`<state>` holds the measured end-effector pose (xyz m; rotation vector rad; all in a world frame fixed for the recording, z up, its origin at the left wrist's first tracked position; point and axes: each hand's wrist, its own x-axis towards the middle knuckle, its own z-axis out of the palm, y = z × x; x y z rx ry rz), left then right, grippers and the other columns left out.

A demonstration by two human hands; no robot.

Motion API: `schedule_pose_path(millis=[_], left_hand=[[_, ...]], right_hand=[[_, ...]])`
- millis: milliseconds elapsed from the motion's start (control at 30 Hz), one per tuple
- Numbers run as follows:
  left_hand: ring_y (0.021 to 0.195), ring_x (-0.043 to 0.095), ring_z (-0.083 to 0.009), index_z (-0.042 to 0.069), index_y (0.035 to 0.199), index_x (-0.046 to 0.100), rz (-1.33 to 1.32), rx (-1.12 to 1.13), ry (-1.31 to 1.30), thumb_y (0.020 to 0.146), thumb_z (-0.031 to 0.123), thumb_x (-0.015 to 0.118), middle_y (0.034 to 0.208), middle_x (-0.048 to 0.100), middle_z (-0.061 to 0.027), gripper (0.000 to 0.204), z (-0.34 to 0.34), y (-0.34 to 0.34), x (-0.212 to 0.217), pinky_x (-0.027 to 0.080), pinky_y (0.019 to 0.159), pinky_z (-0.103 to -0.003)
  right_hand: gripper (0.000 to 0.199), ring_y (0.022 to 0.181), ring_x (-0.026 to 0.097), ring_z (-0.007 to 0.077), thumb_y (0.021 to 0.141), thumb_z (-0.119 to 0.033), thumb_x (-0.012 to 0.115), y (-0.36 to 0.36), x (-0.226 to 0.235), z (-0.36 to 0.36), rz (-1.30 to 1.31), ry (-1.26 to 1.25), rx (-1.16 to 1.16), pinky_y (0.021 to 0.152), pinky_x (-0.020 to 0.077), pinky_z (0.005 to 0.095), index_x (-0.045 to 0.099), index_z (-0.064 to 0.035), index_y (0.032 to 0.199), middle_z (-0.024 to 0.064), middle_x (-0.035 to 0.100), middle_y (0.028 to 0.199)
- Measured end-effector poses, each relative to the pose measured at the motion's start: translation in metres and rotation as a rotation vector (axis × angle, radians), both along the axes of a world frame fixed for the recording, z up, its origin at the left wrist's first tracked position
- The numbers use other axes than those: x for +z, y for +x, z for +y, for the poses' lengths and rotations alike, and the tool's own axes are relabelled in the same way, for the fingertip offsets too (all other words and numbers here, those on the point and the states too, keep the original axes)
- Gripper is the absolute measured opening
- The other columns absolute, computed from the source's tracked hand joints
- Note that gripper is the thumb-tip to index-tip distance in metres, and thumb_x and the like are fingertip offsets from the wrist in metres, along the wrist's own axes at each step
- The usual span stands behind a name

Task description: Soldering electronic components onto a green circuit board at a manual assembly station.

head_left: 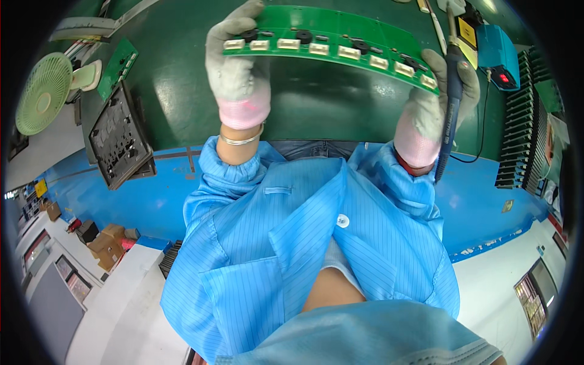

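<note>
A long green circuit board (328, 31) is held up above the bench between my two gloved hands. A row of white connectors (319, 50) and several round black components (303, 37) stand along its near side. My left hand (236, 61), in a grey glove with a pink cuff, is closed on the board's left end. My right hand (426, 100), gloved the same way, grips the board's right end. It also holds a dark blue soldering iron (451, 103), upright in the picture with its tip end away from me.
A green bench top (328, 118) lies under the board. To the left are a black fixture tray (120, 134), another green board (117, 68) and a small green fan (44, 93). At right stand a blue soldering station (500, 55) with a cord and a black slotted rack (521, 125).
</note>
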<state>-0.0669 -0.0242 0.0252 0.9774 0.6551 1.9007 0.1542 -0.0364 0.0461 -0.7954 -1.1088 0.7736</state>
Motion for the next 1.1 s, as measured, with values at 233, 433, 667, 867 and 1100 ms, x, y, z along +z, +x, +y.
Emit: schedule_pose_path(millis=[233, 433, 667, 867, 1100], left_hand=[[0.12, 0.05, -0.0272, 0.003, 0.105, 0.056, 0.186, -0.045, 0.138, 0.084, 0.025, 0.07, 0.121, 0.058, -0.016, 0.033, 0.002, -0.004, -0.001, 0.035, 0.107, -0.041], [0.105, 0.059, -0.0254, -0.004, 0.101, 0.059, 0.147, -0.037, 0.019, 0.074, -0.002, 0.057, 0.114, 0.061, -0.0177, 0.028, -0.004, -0.004, 0.012, 0.047, 0.094, -0.033], [0.101, 0.059, -0.0184, -0.005, 0.11, 0.061, 0.295, -0.102, -0.11, 0.068, 0.002, 0.064, 0.111, 0.062, -0.013, 0.042, -0.014, -0.005, 0.03, 0.046, 0.091, -0.03], [0.097, 0.06, -0.0195, -0.002, 0.11, 0.065, 0.575, -0.104, -0.065, 0.068, 0.005, 0.067, 0.109, 0.061, -0.0107, 0.042, -0.01, -0.012, 0.037, 0.047, 0.087, -0.031], [0.098, 0.059, -0.0198, 0.0, 0.106, 0.068, 0.609, -0.153, -0.057, 0.069, 0.006, 0.071, 0.109, 0.061, -0.0108, 0.037, -0.013, -0.015, 0.034, 0.048, 0.087, -0.032]], right_hand=[[0.049, 0.102, 0.062, 0.0215, 0.089, -0.006, 0.065, 0.003, 0.001, 0.002, 0.017, 0.013, -0.056, 0.092, 0.0478, 0.0325, 0.037, -0.0082, 0.129, 0.0192, 0.063, 0.112], [0.05, 0.105, 0.061, 0.0219, 0.088, -0.009, 0.067, 0.015, -0.005, 0.004, 0.014, 0.02, -0.045, 0.093, 0.0477, 0.0338, 0.037, -0.0093, 0.129, 0.0163, 0.061, 0.115], [0.049, 0.108, 0.058, 0.0223, 0.088, -0.003, 0.066, 0.011, 0.004, 0.004, 0.077, -0.036, -0.053, 0.096, 0.049, 0.0359, 0.041, -0.0112, 0.128, 0.0106, 0.053, 0.123], [0.047, 0.1, 0.06, 0.0184, 0.09, -0.01, 0.066, 0.009, 0.009, 0.007, 0.05, -0.084, -0.139, 0.089, 0.0472, 0.0305, 0.036, -0.0075, 0.126, 0.0135, 0.064, 0.108], [0.045, 0.1, 0.059, 0.0165, 0.09, -0.009, 0.067, 0.005, 0.015, 0.004, 0.047, -0.136, -0.155, 0.087, 0.0473, 0.0287, 0.039, -0.0069, 0.125, 0.0119, 0.061, 0.112]])
